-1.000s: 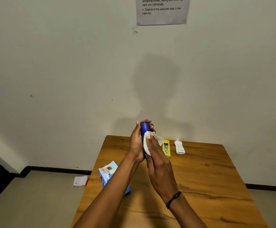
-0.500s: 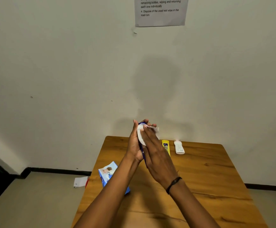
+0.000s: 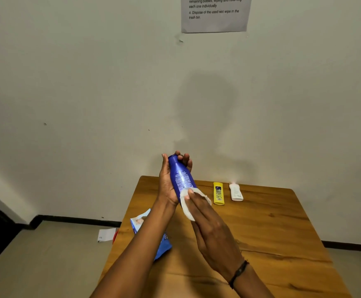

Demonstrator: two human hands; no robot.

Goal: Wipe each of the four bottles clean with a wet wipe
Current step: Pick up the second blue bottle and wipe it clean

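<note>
Left hand [image 3: 168, 183] grips the blue lotion bottle [image 3: 180, 178] above the wooden table [image 3: 272, 233]; right hand [image 3: 214, 229], fingers straight, presses the wet wipe [image 3: 186, 206] against its lower end.

Blue plastic bottle [image 3: 180, 177] held above far-left part of brown wooden surface [image 3: 272, 233] by left hand [image 3: 168, 181]. Right hand [image 3: 211, 229] presses white wet wipe [image 3: 186, 206] on its near end. Yellow bottle [image 3: 218, 193] lies far, right of it; white bottle [image 3: 236, 192] just right again. Blue wipe pack [image 3: 151, 233] at near-left edge.
</note>
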